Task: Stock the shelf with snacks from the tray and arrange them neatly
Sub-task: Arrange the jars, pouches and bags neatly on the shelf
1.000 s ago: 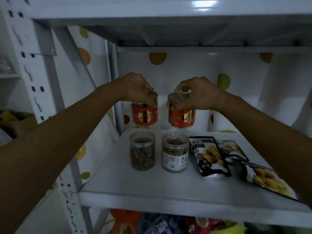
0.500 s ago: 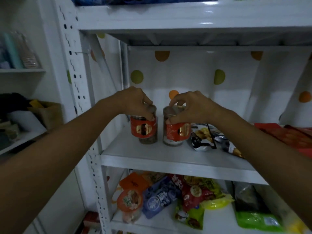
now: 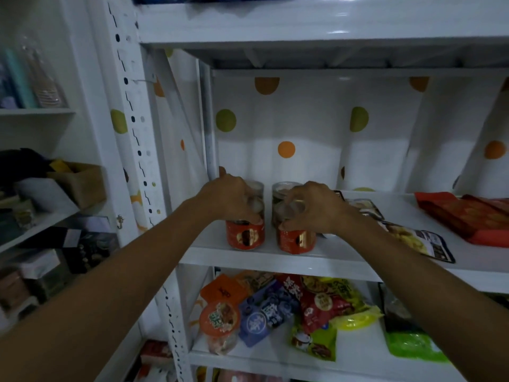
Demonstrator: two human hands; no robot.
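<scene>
Two red-labelled snack jars stand side by side near the front of the white shelf (image 3: 344, 260). My left hand (image 3: 231, 199) grips the lid of the left red jar (image 3: 245, 235). My right hand (image 3: 311, 208) grips the top of the right red jar (image 3: 297, 240). Directly behind them stand two clear jars, the left clear jar (image 3: 256, 187) and the right clear jar (image 3: 279, 190), mostly hidden by my hands. The jars' bases rest on the shelf board.
Flat snack pouches (image 3: 418, 238) lie on the same shelf to the right, with a red packet (image 3: 468, 216) further right. The shelf below holds several colourful snack bags (image 3: 275, 312). A perforated white upright (image 3: 132, 133) stands left, and a side shelf with boxes (image 3: 80, 183) lies beyond it.
Both hands have lowered the two red jars from mid-air down onto the shelf in front of the clear jars. The camera has pulled back and tilted, showing the lower shelf.
</scene>
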